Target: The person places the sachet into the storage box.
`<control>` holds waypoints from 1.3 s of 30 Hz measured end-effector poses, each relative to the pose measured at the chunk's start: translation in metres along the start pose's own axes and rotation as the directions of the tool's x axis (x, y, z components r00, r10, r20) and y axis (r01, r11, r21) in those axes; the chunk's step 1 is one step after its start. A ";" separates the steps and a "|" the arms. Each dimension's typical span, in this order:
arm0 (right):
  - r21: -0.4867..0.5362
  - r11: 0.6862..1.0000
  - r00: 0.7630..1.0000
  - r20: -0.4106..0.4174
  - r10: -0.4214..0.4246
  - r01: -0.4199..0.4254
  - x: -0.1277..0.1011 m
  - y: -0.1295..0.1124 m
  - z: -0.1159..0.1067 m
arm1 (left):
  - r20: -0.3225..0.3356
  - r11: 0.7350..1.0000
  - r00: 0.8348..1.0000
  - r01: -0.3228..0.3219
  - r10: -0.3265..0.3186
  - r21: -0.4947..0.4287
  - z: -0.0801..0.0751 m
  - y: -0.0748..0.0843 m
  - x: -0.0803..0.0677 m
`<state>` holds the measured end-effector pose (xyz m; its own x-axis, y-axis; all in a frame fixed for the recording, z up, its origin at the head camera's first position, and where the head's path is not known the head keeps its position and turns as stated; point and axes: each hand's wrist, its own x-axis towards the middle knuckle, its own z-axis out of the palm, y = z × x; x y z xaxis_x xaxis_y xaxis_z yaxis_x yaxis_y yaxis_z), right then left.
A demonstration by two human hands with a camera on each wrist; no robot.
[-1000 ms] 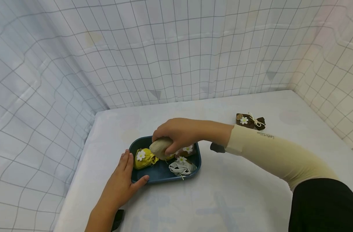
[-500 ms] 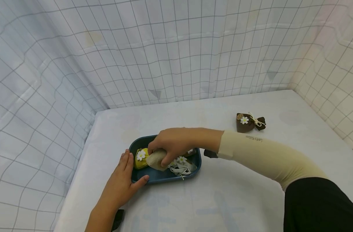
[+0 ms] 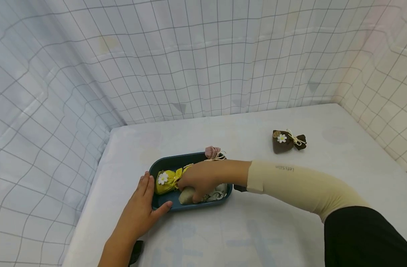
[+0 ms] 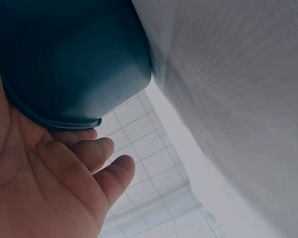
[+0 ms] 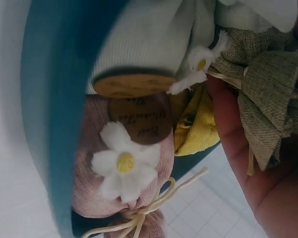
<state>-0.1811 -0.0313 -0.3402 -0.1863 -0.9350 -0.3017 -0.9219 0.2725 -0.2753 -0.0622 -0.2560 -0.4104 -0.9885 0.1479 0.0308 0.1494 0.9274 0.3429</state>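
A dark blue tray (image 3: 166, 161) holds several small drawstring sachets. My left hand (image 3: 138, 213) rests against its left end, fingers straight along the rim and thumb at the near edge; the left wrist view shows the palm beside the tray wall (image 4: 79, 59). With curled fingers, my right hand (image 3: 203, 178) grips a beige burlap sachet (image 3: 187, 195) low inside the tray. Left of it lies a yellow sachet (image 3: 164, 183) with a white flower. A pale grey-white sachet (image 3: 220, 192) is partly hidden under the right hand. The pink sachet (image 5: 89, 158) wears a flower and a wooden tag.
On the white cloth-covered table (image 3: 273, 230), a brown sachet (image 3: 283, 144) with a flower and cord lies to the right behind the forearm. Grid-patterned curtains (image 3: 216, 59) stand at the back and sides. More yellow fabric (image 5: 201, 129) shows between the sachets.
My right hand has moved down and toward the near side of the tray with the beige sachet, uncovering the pink sachet's neck at the back. The left hand has stayed put.
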 end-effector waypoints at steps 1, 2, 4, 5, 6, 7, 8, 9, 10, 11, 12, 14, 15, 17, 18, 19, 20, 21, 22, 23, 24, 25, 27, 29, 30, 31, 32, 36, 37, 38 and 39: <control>0.001 1.000 1.000 0.005 -0.005 0.005 0.000 0.000 0.001 | -0.003 1.000 1.000 -0.002 0.002 0.003 0.000 0.000 0.000; 0.005 1.000 1.000 0.006 -0.008 0.008 -0.001 0.001 0.002 | -0.007 1.000 1.000 -0.004 0.004 0.004 0.000 0.000 0.000; 0.016 1.000 1.000 0.002 -0.016 0.016 -0.003 0.002 0.002 | -0.011 1.000 1.000 -0.006 0.006 0.006 0.000 0.001 0.001; 0.028 0.999 1.000 0.000 -0.017 0.017 -0.004 0.002 0.002 | -0.014 1.000 1.000 -0.007 0.007 0.009 0.000 0.001 0.001; 0.041 0.999 1.000 -0.002 -0.018 0.018 -0.005 0.003 0.002 | -0.011 1.000 1.000 -0.004 0.004 0.009 0.000 0.001 0.000; 0.051 0.999 1.000 -0.003 -0.019 0.019 -0.006 0.003 0.002 | -0.009 1.000 1.000 -0.002 0.002 0.008 0.000 0.001 0.000; 0.061 0.998 1.000 -0.003 -0.019 0.019 -0.008 0.004 0.002 | -0.008 1.000 1.000 -0.001 0.001 0.007 0.000 0.001 0.000; 0.069 0.997 1.000 -0.003 -0.022 0.022 -0.008 0.004 0.001 | -0.008 1.000 1.000 0.000 0.000 0.007 0.000 0.001 0.000; 0.076 0.997 1.000 -0.002 -0.023 0.023 -0.009 0.005 0.001 | -0.005 1.000 1.000 0.002 -0.002 0.007 0.000 0.001 0.000; 0.082 0.996 1.000 -0.001 -0.025 0.025 -0.010 0.005 0.001 | -0.006 1.000 1.000 0.001 -0.001 0.008 0.000 0.001 0.000; 0.084 0.996 1.000 -0.003 -0.031 0.031 -0.011 0.005 0.001 | -0.002 1.000 1.000 0.003 -0.003 0.006 0.000 0.001 0.000; 0.090 0.995 0.999 -0.005 -0.044 0.045 -0.012 0.006 0.001 | 0.000 1.000 1.000 0.003 -0.003 0.006 0.001 0.001 0.001; 0.090 0.995 0.999 -0.008 -0.050 0.050 -0.012 0.007 0.000 | 0.000 1.000 1.000 0.003 -0.003 0.007 0.001 0.001 0.001; 0.096 0.994 0.998 -0.016 -0.058 0.059 -0.014 0.008 -0.001 | 0.002 1.000 1.000 0.001 -0.001 0.006 0.001 0.000 0.001; 0.100 0.993 0.998 -0.022 -0.059 0.061 -0.015 0.009 -0.002 | 0.001 1.000 1.000 0.000 0.000 0.006 0.001 0.000 0.001; 0.105 0.993 0.998 -0.028 -0.057 0.060 -0.017 0.009 -0.003 | -0.001 1.000 1.000 -0.001 0.001 0.008 0.001 0.001 0.001; 0.108 0.993 0.998 -0.034 -0.052 0.056 -0.018 0.009 -0.005 | -0.004 1.000 1.000 -0.003 0.003 0.009 0.001 0.001 0.001; 0.107 0.993 0.998 -0.043 -0.044 0.049 -0.020 0.010 -0.006 | -0.006 1.000 1.000 -0.004 0.004 0.011 0.001 0.001 0.001; 0.111 0.993 0.998 -0.051 -0.038 0.044 -0.022 0.010 -0.007 | -0.004 1.000 1.000 -0.003 0.003 0.011 0.001 0.001 0.001; 0.117 0.992 0.998 -0.059 -0.029 0.036 -0.024 0.011 -0.008 | -0.005 1.000 1.000 -0.003 0.003 0.012 0.001 0.001 0.001; 0.119 0.993 0.997 -0.070 -0.020 0.029 -0.026 0.012 -0.009 | -0.004 1.000 1.000 -0.002 0.002 0.012 0.001 0.001 0.001; 0.119 0.993 0.997 -0.082 -0.009 0.018 -0.029 0.013 -0.010 | -0.002 1.000 1.000 -0.002 0.002 0.012 0.001 0.001 0.001; 0.125 0.992 0.993 -0.115 0.006 0.009 -0.036 0.017 -0.013 | -0.002 1.000 1.000 -0.003 0.003 0.011 0.001 0.001 0.001; 0.173 0.985 0.987 -0.158 0.012 0.015 -0.046 0.023 -0.014 | -0.002 1.000 1.000 -0.002 0.002 0.011 0.002 0.001 0.001; 0.200 0.979 0.983 -0.183 0.014 0.023 -0.052 0.027 -0.015 | -0.002 1.000 1.000 -0.001 0.001 0.011 0.002 0.001 0.001; 0.225 0.974 0.978 -0.207 0.020 0.028 -0.059 0.031 -0.016 | -0.001 1.000 1.000 -0.002 0.002 0.011 0.002 0.001 0.001; 0.246 0.969 0.972 -0.236 0.022 0.038 -0.067 0.036 -0.017 | 0.000 1.000 1.000 -0.003 0.003 0.012 0.003 0.001 0.001; 0.311 0.950 0.934 -0.339 0.110 0.001 -0.105 0.060 -0.019 | 0.005 1.000 1.000 0.000 0.000 0.010 0.003 0.000 0.002; 0.321 0.946 0.921 -0.358 0.155 -0.035 -0.115 0.065 -0.019 | 0.007 1.000 1.000 0.002 -0.002 0.010 0.003 0.000 0.002; 0.333 0.941 0.905 -0.378 0.197 -0.065 -0.125 0.072 -0.018 | 0.007 1.000 1.000 0.004 -0.004 0.012 0.002 0.000 0.002; 0.350 0.932 0.888 -0.391 0.242 -0.100 -0.135 0.078 -0.018 | 0.006 1.000 1.000 0.006 -0.006 0.012 0.002 0.000 0.002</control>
<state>-0.2335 0.1120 -0.3045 -0.5214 -0.8530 0.0227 -0.7215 0.4265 -0.5456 -0.0639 -0.2550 -0.4120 -0.9893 0.1440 0.0229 0.1434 0.9324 0.3316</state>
